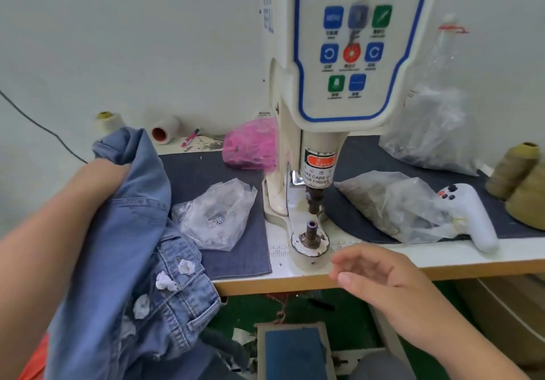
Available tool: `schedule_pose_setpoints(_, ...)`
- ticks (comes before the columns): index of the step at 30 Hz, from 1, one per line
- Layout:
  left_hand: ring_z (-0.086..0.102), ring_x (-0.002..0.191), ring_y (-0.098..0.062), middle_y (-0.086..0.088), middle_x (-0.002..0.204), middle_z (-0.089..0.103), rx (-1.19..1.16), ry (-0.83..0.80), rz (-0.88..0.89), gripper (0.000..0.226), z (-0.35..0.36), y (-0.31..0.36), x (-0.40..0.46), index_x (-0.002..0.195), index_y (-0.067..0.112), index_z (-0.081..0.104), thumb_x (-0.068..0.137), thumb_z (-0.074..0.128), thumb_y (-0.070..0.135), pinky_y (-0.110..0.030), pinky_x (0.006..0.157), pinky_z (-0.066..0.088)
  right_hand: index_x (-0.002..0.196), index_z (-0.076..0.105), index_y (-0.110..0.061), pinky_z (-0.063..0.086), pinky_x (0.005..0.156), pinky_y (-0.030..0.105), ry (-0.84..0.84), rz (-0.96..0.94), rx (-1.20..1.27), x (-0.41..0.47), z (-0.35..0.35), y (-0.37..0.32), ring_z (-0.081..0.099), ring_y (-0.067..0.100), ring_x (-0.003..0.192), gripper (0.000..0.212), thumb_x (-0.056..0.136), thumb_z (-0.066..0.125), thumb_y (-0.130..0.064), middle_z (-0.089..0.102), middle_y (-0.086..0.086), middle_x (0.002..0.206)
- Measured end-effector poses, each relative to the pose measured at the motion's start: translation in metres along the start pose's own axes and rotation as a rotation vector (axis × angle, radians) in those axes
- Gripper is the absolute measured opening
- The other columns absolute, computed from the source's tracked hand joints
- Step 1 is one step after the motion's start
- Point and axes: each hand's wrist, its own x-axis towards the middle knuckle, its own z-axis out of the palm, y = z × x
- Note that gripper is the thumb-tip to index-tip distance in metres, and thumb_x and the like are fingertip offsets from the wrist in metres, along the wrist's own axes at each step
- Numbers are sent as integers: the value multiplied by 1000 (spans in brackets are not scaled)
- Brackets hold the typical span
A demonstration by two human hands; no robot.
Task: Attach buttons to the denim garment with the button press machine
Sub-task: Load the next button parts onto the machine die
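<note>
Plastic bags [216, 217] of small parts lie on the table [295, 283] just beyond both hands, either side of the button press machine [318, 131]. Its lower die [311, 232] stands bare just above the right hand [380, 273], which hovers with relaxed, empty fingers. Left hand [100, 179] grips the bunched denim garment [132, 261], faded blue, hanging off the table's edge with white tufts along its placket.

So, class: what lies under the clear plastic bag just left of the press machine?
The clear plastic bag rests on a dark blue denim mat spread over the white table. Small pale pieces show inside it. The mat directly beneath is covered.
</note>
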Motion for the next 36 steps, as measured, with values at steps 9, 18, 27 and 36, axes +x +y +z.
schedule_pose_setpoints(9,60,98,-35,-9,103,68,171,217,582,22,-3,63,-93,98,18,71,83,58,26,-43,85,46,87,71,-37,43,72,20,329,-28,-129,24,-30,30,61,-5,86,16,88,69,-22,69,-21,89)
schedule_pose_setpoints(18,53,107,-23,5,113,61,714,-103,845,21,59,68,-117,109,29,65,95,49,25,-36,96,34,106,67,-23,39,62,17,468,-84,-685,84,-16,58,52,0,74,18,90,62,-16,54,-20,80)
schedule_pose_setpoints(27,46,81,-14,11,85,56,662,-294,664,16,57,83,-112,83,34,53,92,43,24,-34,81,31,102,66,-22,47,66,25,479,-142,-740,78,-14,61,51,5,79,16,87,63,-17,54,-16,83)
schedule_pose_setpoints(36,56,87,-17,7,93,66,628,-248,637,22,59,78,-110,78,33,48,96,40,22,-35,80,32,104,66,-21,42,68,21,482,-139,-758,80,-14,64,52,6,81,16,88,63,-16,56,-14,86)
